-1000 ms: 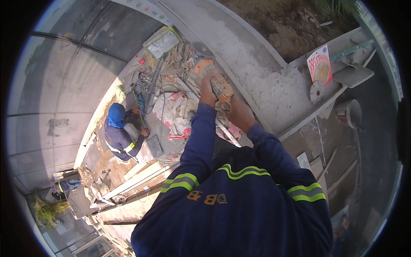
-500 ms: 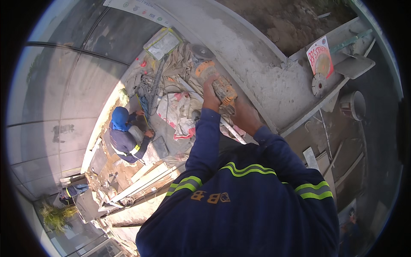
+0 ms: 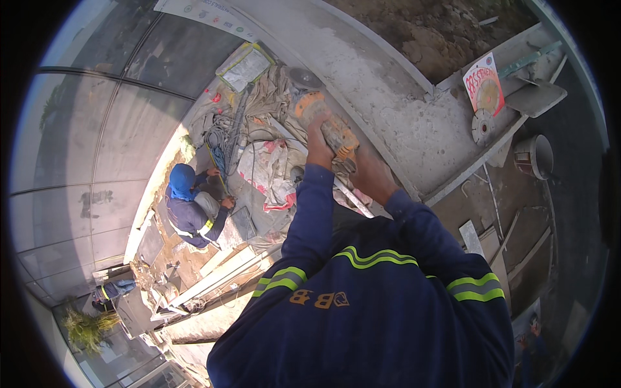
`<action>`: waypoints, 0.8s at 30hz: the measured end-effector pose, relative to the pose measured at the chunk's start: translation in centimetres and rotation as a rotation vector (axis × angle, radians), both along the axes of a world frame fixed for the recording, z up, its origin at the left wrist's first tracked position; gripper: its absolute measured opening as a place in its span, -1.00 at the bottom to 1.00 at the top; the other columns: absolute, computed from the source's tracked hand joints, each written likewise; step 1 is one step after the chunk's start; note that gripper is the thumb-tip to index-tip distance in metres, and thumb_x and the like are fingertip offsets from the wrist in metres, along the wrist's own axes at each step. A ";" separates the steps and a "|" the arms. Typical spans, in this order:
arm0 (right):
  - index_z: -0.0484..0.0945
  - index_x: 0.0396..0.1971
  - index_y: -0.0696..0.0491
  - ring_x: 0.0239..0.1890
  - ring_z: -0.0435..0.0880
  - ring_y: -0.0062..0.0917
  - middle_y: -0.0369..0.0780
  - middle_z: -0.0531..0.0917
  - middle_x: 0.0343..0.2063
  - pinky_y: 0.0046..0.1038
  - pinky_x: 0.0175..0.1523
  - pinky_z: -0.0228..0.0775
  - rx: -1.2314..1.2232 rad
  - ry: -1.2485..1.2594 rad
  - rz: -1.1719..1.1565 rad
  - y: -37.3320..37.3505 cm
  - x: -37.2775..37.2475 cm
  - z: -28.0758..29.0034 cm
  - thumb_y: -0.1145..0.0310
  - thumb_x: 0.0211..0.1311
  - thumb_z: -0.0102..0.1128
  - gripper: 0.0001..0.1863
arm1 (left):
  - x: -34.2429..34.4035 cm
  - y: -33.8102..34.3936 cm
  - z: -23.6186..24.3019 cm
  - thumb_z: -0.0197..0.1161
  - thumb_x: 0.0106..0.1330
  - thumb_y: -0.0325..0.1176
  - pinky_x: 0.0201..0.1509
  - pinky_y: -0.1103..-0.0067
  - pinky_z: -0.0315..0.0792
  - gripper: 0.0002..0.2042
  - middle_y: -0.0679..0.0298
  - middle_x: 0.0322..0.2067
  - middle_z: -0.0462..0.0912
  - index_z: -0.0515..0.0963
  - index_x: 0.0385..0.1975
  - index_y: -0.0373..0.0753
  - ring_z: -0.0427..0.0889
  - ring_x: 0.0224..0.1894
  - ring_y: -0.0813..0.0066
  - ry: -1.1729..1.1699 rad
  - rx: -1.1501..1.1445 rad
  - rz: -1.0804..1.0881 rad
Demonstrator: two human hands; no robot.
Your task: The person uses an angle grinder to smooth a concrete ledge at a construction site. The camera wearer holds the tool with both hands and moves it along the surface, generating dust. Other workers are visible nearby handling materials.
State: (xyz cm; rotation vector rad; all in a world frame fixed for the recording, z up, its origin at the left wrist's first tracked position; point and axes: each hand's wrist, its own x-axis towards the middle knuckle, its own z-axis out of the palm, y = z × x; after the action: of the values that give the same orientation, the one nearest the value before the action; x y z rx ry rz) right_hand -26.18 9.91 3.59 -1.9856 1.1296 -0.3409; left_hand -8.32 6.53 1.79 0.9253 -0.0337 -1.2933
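My left hand (image 3: 319, 141) is closed round the body of a dusty orange angle grinder (image 3: 335, 132), near its head. My right hand (image 3: 365, 169) grips the rear end of the same grinder, its fingers partly behind the tool. The grinder's dark round disc (image 3: 305, 78) points away from me, alongside the inner edge of a concrete ledge (image 3: 381, 97); whether it touches anything I cannot tell. Beneath and left of the tool lie crumpled dirty sacks (image 3: 265, 178) and coiled cables (image 3: 220, 132).
A crouched co-worker (image 3: 194, 207) in a blue head cover works to my left; another person (image 3: 111, 292) is farther back. On the ledge at right are a cutting disc (image 3: 482, 127), a red-and-white card (image 3: 479, 84) and a trowel (image 3: 535, 100). A bucket (image 3: 533, 157) stands below. Boards (image 3: 217, 275) lie behind the co-worker.
Since a second ago the scene has shifted a little rightward in view, with the grinder and my hands slightly lower and right. Both hands keep their hold. Little differs from half a second ago.
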 end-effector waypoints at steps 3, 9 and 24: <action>0.29 -0.14 0.23 -0.24 0.69 0.19 0.24 0.68 -0.36 0.11 -0.09 0.49 0.050 0.034 -0.005 -0.4 0.5 1.1 0.48 0.11 0.16 -0.65 | 0.8 -0.5 -0.7 0.27 0.24 -0.30 -0.13 0.17 0.65 -0.69 0.04 -0.28 0.65 0.51 -0.07 -0.28 0.71 -0.26 0.07 -0.013 0.008 0.000; 0.30 -0.10 0.24 -0.20 0.68 0.19 0.25 0.68 -0.32 0.09 -0.04 0.48 0.037 0.004 -0.002 -1.1 1.3 -0.1 0.49 0.12 0.15 -0.64 | 1.4 -1.3 -0.9 0.27 0.24 -0.29 -0.18 0.20 0.63 -0.72 0.09 -0.31 0.65 0.52 -0.10 -0.25 0.70 -0.30 0.10 -0.034 -0.001 -0.012; 0.29 -0.11 0.26 -0.19 0.70 0.17 0.25 0.68 -0.32 0.06 -0.05 0.49 0.090 0.043 0.010 -0.2 0.3 1.7 0.45 0.11 0.20 -0.61 | 0.9 -0.2 -1.4 0.26 0.23 -0.29 -0.13 0.16 0.64 -0.67 0.03 -0.27 0.65 0.50 -0.06 -0.29 0.71 -0.26 0.07 -0.012 -0.033 -0.004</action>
State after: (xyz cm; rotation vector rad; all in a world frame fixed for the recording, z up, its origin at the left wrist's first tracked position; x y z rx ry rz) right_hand -25.92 9.73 5.30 -1.9266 1.1421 -0.2395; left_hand -7.45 6.33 0.42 0.9047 -0.0662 -1.2877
